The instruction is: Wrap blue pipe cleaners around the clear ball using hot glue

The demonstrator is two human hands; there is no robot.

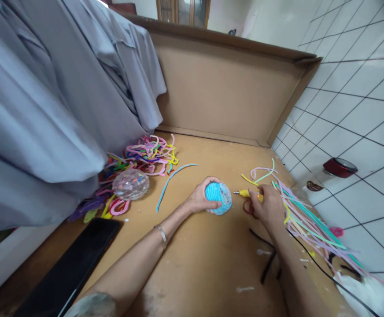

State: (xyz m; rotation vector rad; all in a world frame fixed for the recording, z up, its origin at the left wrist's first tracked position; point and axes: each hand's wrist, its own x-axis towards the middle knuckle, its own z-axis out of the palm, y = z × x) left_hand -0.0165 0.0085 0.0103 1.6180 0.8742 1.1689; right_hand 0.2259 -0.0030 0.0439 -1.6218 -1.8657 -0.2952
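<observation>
My left hand (pixel 202 196) is wrapped round a small round pot covered in coiled blue pipe cleaner (pixel 214 198), tilted with its pale, rough end towards the right. In my right hand (pixel 271 207) is a yellow glue gun (pixel 245 193); its metal nozzle points left at the pot, a short gap away. A black cord (pixel 327 268) runs from below my right wrist to the lower right. A loose light-blue pipe cleaner (pixel 170 180) lies curved on the table to the left of the pot.
Tangled coloured pipe cleaners (pixel 149 154) and a clear faceted bowl (pixel 131 184) lie left. Straight pipe cleaners (pixel 314 220) and a red-lidded jar (pixel 327 176) stand right, by the tiled wall (pixel 360 110). A black phone (pixel 76 264) lies front left; cardboard (pixel 221 88) stands behind, grey cloth (pixel 46 110) hangs left.
</observation>
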